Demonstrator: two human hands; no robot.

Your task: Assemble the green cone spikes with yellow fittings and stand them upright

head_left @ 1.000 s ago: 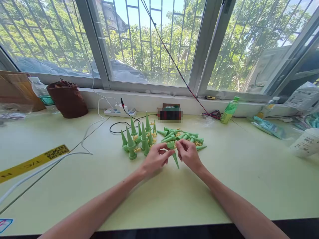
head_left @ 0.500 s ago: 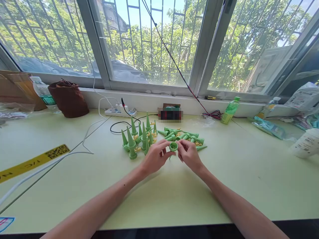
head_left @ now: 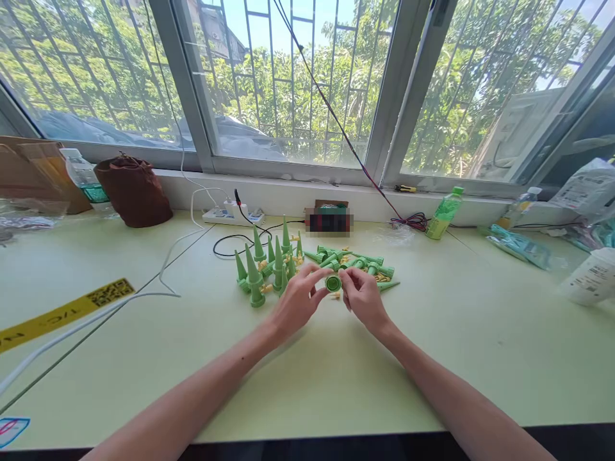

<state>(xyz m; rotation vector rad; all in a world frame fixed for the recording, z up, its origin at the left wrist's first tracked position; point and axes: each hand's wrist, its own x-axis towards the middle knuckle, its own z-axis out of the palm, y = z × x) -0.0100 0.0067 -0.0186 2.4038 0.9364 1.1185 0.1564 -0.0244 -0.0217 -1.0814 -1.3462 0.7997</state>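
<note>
A green plant watering spike (head_left: pixel 333 282) is held up with its round, open end facing me. My left hand (head_left: pixel 300 296) grips it from the left, thumb below and fingers above. My right hand (head_left: pixel 364 296) is closed in a pinch at the spike's right edge. A small yellow piece (head_left: pixel 335 296) shows just under the round end; whether it is attached I cannot tell. Behind my left hand several green spikes with yellow valves stand upright (head_left: pixel 252 278). Beyond my right hand lies a pile of loose green spikes (head_left: pixel 358 261) with small yellow valves (head_left: pixel 383 277) among them.
Along the window sill are a power strip (head_left: pixel 230 216), a dark box-shaped device (head_left: pixel 328 222) and a green bottle (head_left: pixel 444 214). A brown bag (head_left: pixel 133 191) stands left, a white cup (head_left: pixel 592 276) far right. A white cable (head_left: pixel 166 266) crosses the table's left side.
The spike has tilted so its open end faces me more squarely, and it has shifted slightly left. The yellow piece beneath it has come into view.
</note>
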